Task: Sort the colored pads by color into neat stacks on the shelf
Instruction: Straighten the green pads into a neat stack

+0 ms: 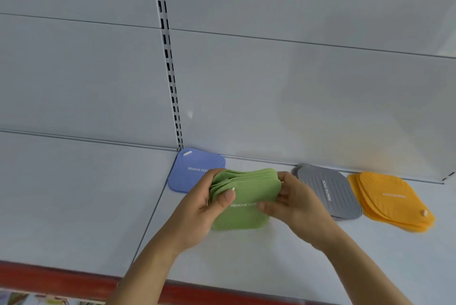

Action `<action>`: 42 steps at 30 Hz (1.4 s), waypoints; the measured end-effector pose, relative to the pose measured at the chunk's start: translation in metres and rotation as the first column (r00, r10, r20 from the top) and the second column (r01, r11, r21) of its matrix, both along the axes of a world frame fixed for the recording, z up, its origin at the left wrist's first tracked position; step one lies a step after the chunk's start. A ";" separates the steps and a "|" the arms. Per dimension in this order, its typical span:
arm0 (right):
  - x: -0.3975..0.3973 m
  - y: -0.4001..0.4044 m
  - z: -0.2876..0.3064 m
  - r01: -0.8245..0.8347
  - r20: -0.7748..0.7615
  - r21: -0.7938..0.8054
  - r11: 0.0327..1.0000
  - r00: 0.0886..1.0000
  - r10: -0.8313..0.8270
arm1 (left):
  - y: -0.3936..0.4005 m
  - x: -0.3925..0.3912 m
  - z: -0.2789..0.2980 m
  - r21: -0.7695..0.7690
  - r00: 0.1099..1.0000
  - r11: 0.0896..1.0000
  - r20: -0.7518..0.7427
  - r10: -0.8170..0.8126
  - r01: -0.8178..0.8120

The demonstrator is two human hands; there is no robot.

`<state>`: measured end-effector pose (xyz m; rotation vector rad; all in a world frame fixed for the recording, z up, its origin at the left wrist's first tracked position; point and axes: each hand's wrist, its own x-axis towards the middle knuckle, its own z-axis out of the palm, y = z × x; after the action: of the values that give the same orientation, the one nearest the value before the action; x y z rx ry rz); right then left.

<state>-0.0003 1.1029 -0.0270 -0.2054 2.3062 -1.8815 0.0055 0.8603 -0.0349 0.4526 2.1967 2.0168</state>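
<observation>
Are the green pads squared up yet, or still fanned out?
Fanned. The green pads show staggered edges along the top, gripped between the left hand and right hand.

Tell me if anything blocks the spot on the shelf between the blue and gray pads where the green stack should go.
Nothing visible does. Both hands hold the green stack over the bare shelf between the blue pad and gray pads.
</observation>
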 end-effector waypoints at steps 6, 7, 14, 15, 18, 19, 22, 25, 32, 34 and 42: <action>0.012 -0.009 -0.004 0.102 -0.007 -0.230 0.968 0.994 -0.106 | 0.009 0.002 0.007 0.016 0.998 0.998 -0.024 -0.053 0.053; 0.014 -0.010 -0.009 0.154 -0.036 -0.209 0.966 0.986 -0.165 | 0.009 0.003 0.004 -0.008 0.998 0.998 -0.021 -0.060 0.060; 0.018 -0.013 -0.022 0.255 -0.156 -0.021 0.967 0.954 -0.255 | 0.015 0.005 -0.007 -0.087 1.000 0.996 0.014 0.000 0.002; 0.017 -0.014 -0.020 0.244 -0.154 -0.037 0.969 0.957 -0.246 | 0.017 0.004 -0.006 -0.080 1.000 0.997 0.013 0.008 -0.007; 0.018 -0.015 -0.018 0.225 -0.156 -0.028 0.974 0.961 -0.227 | 0.023 0.003 -0.003 -0.007 0.998 0.999 0.043 0.044 -0.043; 0.019 -0.016 -0.018 0.235 -0.166 -0.013 0.972 0.958 -0.233 | 0.025 0.004 -0.002 0.023 0.996 0.998 0.061 0.065 -0.066; 0.023 -0.017 -0.018 0.258 -0.177 0.010 0.966 0.951 -0.252 | 0.028 0.003 -0.004 0.043 0.987 0.990 0.096 0.132 -0.137; 0.021 -0.016 -0.022 0.295 -0.135 -0.023 0.955 0.946 -0.295 | 0.032 0.003 -0.007 0.031 0.979 0.987 0.137 0.149 -0.155; 0.023 -0.025 -0.025 0.371 -0.082 -0.109 0.922 0.921 -0.380 | 0.042 0.007 -0.007 0.004 0.967 0.979 0.156 0.201 -0.204; 0.022 -0.023 -0.026 0.389 -0.088 -0.101 0.916 0.913 -0.397 | 0.043 0.006 -0.006 -0.008 0.964 0.974 0.139 0.226 -0.227; 0.022 -0.040 -0.021 0.472 -0.062 -0.127 0.873 0.874 -0.482 | 0.056 0.009 0.001 0.043 0.959 0.965 0.132 0.250 -0.257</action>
<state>0.0217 1.0627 -0.0480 0.3077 2.4877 -2.2639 0.0146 0.9158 -0.0342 0.0464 2.2196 2.1723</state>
